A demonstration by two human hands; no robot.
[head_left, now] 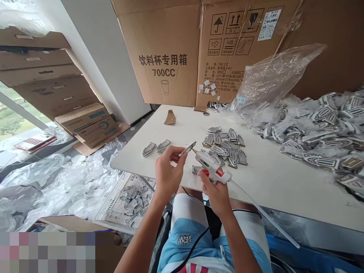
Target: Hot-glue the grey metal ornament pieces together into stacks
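My left hand (170, 168) pinches a small silver metal piece (187, 148), held tilted above the white table's front edge. My right hand (216, 191) is wrapped round the handle of a white glue gun (212, 167). The gun's nozzle points left and is at the metal piece; whether the two touch is too small to tell. A long translucent glue stick (267, 216) extends from the back of the gun. One more metal piece (196, 169) lies on the table behind the gun, partly hidden. Beyond the gun is a pile of similar pieces (224, 146).
Two metal pieces (149, 149) and a cardboard scrap (170, 117) lie on the white table (136, 132). Many wrapped pieces (321, 129) and a clear plastic bag (270, 79) are at the right. Large cartons (170, 34) stand behind. Lower left, a tray (113, 212) holds small parts.
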